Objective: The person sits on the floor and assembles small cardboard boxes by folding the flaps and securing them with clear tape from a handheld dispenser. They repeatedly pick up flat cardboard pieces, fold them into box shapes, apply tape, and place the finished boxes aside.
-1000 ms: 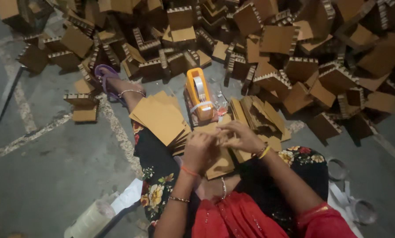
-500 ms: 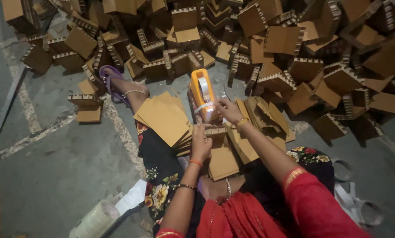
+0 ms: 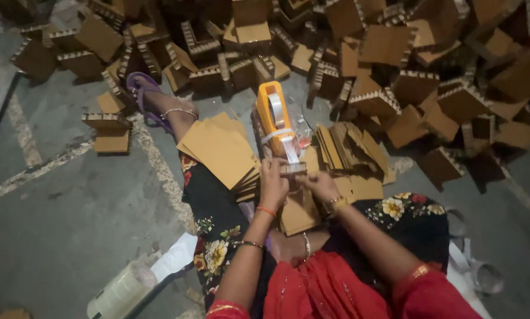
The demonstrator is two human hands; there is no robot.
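While I sit on the grey floor (image 3: 70, 236) with my legs stretched toward the top of the frame, both my hands meet at the centre of the picture, just below the orange tape dispenser (image 3: 275, 118). My left hand (image 3: 274, 184) and my right hand (image 3: 319, 184) are closed side by side, each pinching the strip of clear tape (image 3: 291, 155) that runs down from the dispenser. Under them, in my lap, lies a small brown cardboard piece (image 3: 298, 215). A stack of flat cardboard sheets (image 3: 220, 150) rests on my leg left of centre, and another spread of flat pieces (image 3: 350, 156) lies right of the dispenser. Across the top of the frame sprawls a heap of folded cardboard boxes (image 3: 395, 53). A roll of tape (image 3: 123, 289) lies at the lower left, and emptied tape cores (image 3: 483, 274) at the lower right.
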